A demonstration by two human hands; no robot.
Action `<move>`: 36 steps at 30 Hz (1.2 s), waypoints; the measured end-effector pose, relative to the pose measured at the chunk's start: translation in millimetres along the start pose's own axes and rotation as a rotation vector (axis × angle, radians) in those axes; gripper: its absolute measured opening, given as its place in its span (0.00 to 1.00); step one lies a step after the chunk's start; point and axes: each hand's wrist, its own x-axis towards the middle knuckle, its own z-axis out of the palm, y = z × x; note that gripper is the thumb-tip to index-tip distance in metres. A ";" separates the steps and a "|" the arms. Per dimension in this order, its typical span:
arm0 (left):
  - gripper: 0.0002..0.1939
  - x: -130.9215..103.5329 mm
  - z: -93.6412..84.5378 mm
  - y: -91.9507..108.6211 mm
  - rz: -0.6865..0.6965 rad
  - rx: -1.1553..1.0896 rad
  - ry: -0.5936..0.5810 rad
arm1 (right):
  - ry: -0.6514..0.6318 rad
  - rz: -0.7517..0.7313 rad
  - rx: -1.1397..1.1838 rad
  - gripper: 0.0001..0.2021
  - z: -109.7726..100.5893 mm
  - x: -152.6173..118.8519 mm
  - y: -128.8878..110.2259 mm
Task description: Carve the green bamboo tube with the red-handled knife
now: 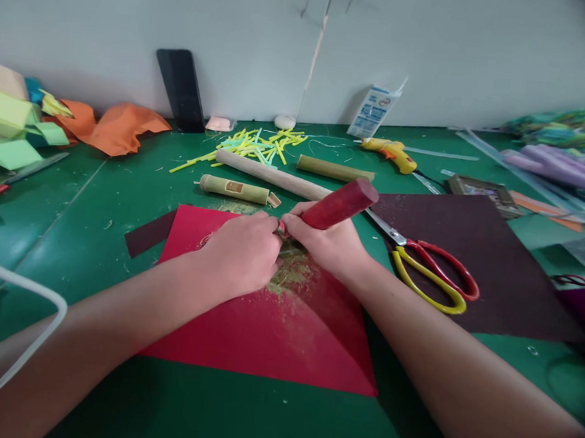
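My right hand [331,245] is wrapped round a tool with a thick red handle [343,204], which slants up to the right. Its working end is hidden between my hands. My left hand [245,250] is closed close beside it, and what its fingers hold is mostly covered. Both hands are over a red sheet [254,340], where greenish-brown shavings [288,277] are scattered. Just beyond my left hand lies a bamboo tube [213,184] with a rectangular notch cut in it. Behind it is a pale wooden stick [270,173], with another bamboo piece [332,168] farther back.
Scissors [402,242] with red and yellow handles lie at right, partly on a dark sheet [510,261]. Behind are yellow sticks [245,145], a yellow glue gun [400,157] and a phone [182,91] leaning on the wall. A white cable [32,284] loops at left.
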 end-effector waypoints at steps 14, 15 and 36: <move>0.18 -0.1 4.3 -2.0 -0.034 -0.047 0.029 | 0.023 -0.007 -0.013 0.11 1.0 0.4 0.9; 0.18 0.1 3.7 -1.7 -0.037 -0.037 0.024 | 0.025 -0.014 -0.015 0.11 1.5 0.6 1.0; 0.19 2.2 7.1 0.3 -0.043 -0.003 -0.003 | 0.028 -0.025 0.032 0.10 3.4 1.2 4.4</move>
